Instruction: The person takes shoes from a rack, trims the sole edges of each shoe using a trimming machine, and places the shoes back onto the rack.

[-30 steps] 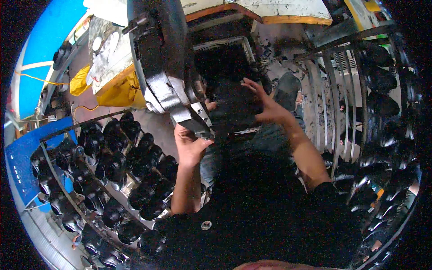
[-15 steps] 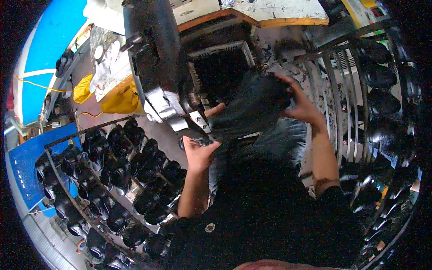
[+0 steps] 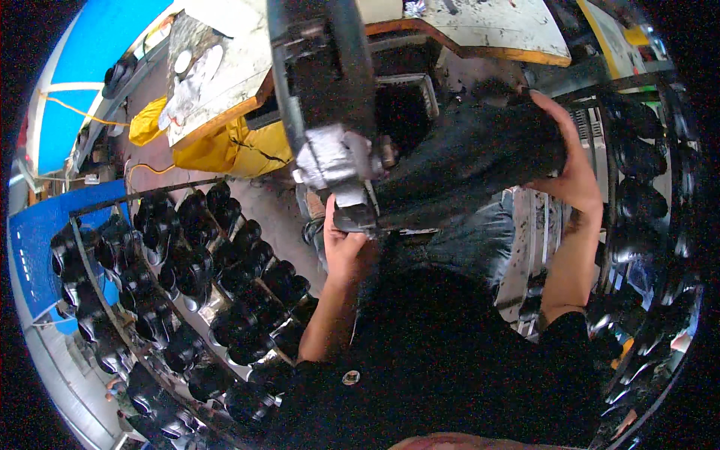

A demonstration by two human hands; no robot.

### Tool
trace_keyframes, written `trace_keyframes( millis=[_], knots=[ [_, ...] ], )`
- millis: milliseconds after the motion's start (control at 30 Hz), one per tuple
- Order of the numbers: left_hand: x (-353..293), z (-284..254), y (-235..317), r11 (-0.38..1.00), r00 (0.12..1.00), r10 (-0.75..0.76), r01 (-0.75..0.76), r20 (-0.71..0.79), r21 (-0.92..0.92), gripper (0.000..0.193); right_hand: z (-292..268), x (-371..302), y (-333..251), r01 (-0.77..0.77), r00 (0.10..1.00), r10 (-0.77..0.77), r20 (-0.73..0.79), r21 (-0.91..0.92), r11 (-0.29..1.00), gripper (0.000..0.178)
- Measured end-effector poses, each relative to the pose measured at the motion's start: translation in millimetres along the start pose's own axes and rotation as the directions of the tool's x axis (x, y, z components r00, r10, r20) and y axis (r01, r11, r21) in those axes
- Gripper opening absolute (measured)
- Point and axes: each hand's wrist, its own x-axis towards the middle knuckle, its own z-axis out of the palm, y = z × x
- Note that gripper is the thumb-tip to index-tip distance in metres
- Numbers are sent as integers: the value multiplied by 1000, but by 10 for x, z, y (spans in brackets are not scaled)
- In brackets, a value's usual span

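In front of me a dark machine arm (image 3: 319, 75) comes down to a narrow metal head partly wrapped in silvery tape (image 3: 326, 157). My left hand (image 3: 346, 251) is closed at the lower tip of that head, with thumb and forefinger bent; what it grips is hidden. A large black piece, which looks like a boot (image 3: 465, 165), slants from the machine tip up to the right, above my jeans. Around its far right end my right hand (image 3: 570, 176) is wrapped, thumb on the near side and fingers on the far side. Its exact shape is lost in the dark.
Racks of black shoes (image 3: 191, 277) stand at my left, and more shoes (image 3: 634, 202) hang on a rack at my right. Beyond the machine are a pale crate (image 3: 429, 94) and a stained white table (image 3: 495, 30). Yellow sheeting (image 3: 232, 154) lies under the left table.
The view has shifted, so the machine appears farther right. My right hand and the black boot-like piece have moved to the right and slightly away; my left hand stays at the machine tip.
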Motion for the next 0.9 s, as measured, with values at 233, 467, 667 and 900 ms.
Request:
trace_keyframes(
  millis=[233,467,667,900],
  knots=[
    [-4,-47,-137,965,994,-113,111,5,-237,57,-261,38,-469,109,992,-122,-40,-243,964,105],
    [-39,-270,-288,898,989,-149,127,-20,-421,53,4,10,-752,258,963,-269,-16,-229,938,100],
    [-112,-596,0,918,993,-33,-16,-115,-396,56,523,-15,-719,204,979,-205,6,-131,970,111],
    [-284,-775,594,955,929,288,-296,-235,-2,57,1187,20,-702,109,994,-100,-53,238,965,119]
  ],
)
